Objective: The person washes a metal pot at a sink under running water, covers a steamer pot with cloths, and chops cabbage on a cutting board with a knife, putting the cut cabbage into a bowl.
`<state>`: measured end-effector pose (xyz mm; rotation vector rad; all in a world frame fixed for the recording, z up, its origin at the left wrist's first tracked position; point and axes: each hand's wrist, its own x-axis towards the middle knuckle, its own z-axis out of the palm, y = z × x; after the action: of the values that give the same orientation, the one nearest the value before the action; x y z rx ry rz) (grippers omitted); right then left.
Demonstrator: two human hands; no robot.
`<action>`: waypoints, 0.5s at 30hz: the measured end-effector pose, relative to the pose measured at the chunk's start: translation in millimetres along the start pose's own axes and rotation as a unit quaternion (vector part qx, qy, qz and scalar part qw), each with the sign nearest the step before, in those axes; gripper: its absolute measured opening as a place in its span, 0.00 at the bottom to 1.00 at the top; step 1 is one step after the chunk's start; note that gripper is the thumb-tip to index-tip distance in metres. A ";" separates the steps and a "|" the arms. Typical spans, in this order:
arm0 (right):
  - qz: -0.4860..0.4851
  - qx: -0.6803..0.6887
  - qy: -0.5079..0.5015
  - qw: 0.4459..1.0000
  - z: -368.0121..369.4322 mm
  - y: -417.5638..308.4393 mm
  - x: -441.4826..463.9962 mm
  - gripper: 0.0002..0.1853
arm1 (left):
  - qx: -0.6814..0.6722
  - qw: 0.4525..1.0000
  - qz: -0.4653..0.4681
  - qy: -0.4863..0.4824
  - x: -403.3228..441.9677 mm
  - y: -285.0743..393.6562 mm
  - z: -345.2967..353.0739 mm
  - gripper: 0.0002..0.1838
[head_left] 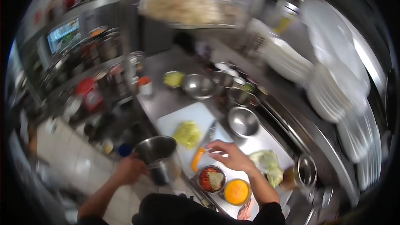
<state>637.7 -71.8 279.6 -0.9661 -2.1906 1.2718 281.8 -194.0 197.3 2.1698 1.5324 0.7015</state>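
Observation:
A deep metal pot (162,168) hangs beside the counter's edge, its rim gripped by my left hand (130,169). My right hand (228,155) is over the white cutting board (168,121), fingers curved and apart, just right of the knife's orange handle (198,159). I cannot make out anything in that hand. The knife's blade (211,131) points away from me. Chopped pale green vegetable (187,134) is heaped on the board. Below my right hand stand a bowl of red pieces with a pale topping (212,179) and a bowl of orange-yellow liquid (237,192).
Metal bowls (243,121) (198,86) stand behind and right of the board. Leafy green vegetable (267,166) lies at the right. Stacked plates (329,93) line the right shelf. A container with an orange lid (145,86) stands at the counter's left edge.

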 end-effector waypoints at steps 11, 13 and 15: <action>-0.126 -0.048 -0.338 0.931 171.4 -135.5 120.2 0.17 | -0.583 0.363 -0.335 0.645 -299.4 -108.8 45.4 0.13; -0.138 -0.082 -0.361 0.919 250.7 -174.7 146.4 0.12 | -0.641 0.303 -0.315 0.631 -372.6 -125.3 50.9 0.16; -0.163 0.008 -0.415 0.895 333.7 -217.7 170.2 0.13 | -0.644 0.263 -0.299 0.653 -421.2 -120.8 44.4 0.19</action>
<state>228.2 -210.3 309.5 0.0284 -2.7689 1.7196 101.7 -554.2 19.0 -0.6721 0.9217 2.3346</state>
